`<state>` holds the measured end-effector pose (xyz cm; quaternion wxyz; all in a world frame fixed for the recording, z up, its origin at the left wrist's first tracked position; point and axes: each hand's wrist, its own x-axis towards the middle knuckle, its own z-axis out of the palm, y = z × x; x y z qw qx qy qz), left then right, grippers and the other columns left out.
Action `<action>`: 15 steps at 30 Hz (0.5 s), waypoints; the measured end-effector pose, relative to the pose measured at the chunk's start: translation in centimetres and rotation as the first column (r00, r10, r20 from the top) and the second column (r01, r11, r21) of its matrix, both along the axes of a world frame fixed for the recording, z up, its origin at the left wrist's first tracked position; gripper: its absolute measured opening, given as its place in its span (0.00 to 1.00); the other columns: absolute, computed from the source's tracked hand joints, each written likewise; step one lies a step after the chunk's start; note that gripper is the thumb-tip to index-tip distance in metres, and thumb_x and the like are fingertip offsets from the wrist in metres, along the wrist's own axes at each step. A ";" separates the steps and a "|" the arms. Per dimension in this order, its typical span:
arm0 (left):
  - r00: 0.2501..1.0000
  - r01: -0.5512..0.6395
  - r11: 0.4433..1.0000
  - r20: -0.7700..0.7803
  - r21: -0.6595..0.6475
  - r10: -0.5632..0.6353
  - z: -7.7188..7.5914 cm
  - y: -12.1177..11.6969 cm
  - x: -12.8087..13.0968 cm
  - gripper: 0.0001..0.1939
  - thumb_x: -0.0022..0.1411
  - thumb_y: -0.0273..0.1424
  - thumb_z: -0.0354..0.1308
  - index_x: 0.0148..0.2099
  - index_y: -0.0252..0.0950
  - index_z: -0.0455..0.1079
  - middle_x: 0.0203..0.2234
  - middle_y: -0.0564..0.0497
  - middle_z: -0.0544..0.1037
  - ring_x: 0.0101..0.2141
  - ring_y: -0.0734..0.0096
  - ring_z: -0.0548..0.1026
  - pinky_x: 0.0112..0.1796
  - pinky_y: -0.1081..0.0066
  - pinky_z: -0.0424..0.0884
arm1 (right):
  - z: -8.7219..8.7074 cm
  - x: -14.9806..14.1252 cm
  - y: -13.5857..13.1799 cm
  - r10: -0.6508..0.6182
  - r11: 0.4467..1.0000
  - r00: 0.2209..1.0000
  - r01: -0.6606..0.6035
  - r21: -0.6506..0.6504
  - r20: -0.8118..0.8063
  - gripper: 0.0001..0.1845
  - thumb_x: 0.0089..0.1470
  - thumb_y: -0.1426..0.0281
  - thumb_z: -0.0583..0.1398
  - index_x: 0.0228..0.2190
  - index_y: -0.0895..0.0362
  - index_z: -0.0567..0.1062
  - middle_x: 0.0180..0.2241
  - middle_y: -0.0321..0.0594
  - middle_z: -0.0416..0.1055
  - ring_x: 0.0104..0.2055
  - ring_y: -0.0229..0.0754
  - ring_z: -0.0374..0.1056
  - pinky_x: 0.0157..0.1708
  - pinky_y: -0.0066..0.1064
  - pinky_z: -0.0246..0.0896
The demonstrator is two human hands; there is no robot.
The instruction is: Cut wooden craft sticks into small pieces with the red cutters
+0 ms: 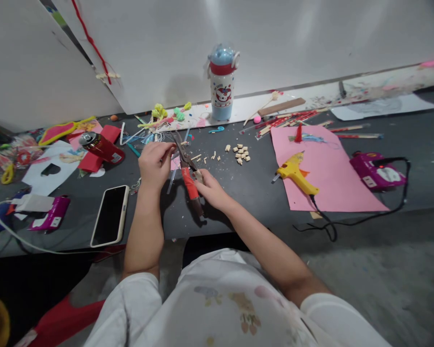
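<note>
My right hand [213,191] is closed around a pair of snips [190,183] with red grips and dark metal blades. The blades point away from me, slightly to the left. A pale piece shows by my right fingers; whether it is held or part of the tool I cannot tell. Close to the blade tips, my left hand [155,161] is pinched shut, and what sits between its fingertips is too small to make out. Beyond the snips, short cut wooden pieces [241,153] lie in a small group, with crumbs and slivers scattered nearer the blades.
On the right, a yellow glue gun [297,174] lies on pink paper [332,193], its cord trailing to a purple power box [378,171]. A bottle [222,86] stands at the back. To the left are a phone [110,215], a tipped drink can [101,147] and craft scraps.
</note>
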<state>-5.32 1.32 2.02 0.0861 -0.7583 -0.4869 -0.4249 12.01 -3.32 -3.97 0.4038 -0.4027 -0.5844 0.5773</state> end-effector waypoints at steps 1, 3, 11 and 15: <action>1.000 0.008 1.000 0.003 0.003 -0.008 0.0 0.0 0.0 0.14 0.65 0.39 0.50 0.39 0.37 0.74 0.31 0.48 0.79 0.35 0.68 0.75 0.41 0.67 0.66 | -0.1 0.0 0.0 0.001 1.000 1.000 -0.001 -0.004 -0.006 0.18 0.51 0.56 0.57 0.38 0.55 0.63 0.29 0.32 0.63 0.32 0.38 0.60 0.39 0.33 0.56; 1.000 0.022 1.000 0.011 0.006 -0.022 0.0 0.0 0.0 0.14 0.65 0.39 0.51 0.39 0.37 0.74 0.31 0.48 0.79 0.35 0.68 0.75 0.41 0.67 0.66 | -0.2 -0.1 0.1 0.006 1.000 1.000 -0.006 -0.012 -0.024 0.18 0.51 0.56 0.57 0.39 0.55 0.63 0.30 0.33 0.64 0.34 0.38 0.61 0.40 0.33 0.56; 0.999 0.038 0.999 0.002 0.028 -0.038 0.0 0.0 0.0 0.12 0.65 0.37 0.52 0.38 0.37 0.74 0.31 0.49 0.79 0.35 0.69 0.75 0.39 0.68 0.67 | -0.3 -0.2 0.3 -0.010 0.998 1.000 0.009 -0.056 -0.022 0.18 0.56 0.52 0.51 0.36 0.54 0.65 0.33 0.37 0.67 0.39 0.41 0.64 0.42 0.34 0.58; 1.000 0.023 1.000 0.006 0.008 -0.023 0.1 -0.1 0.0 0.13 0.65 0.38 0.51 0.38 0.38 0.74 0.31 0.49 0.79 0.35 0.69 0.75 0.40 0.68 0.67 | 0.1 0.1 0.1 0.021 1.000 0.999 -0.021 -0.020 -0.038 0.25 0.54 0.46 0.51 0.37 0.55 0.65 0.33 0.37 0.66 0.40 0.41 0.64 0.42 0.34 0.58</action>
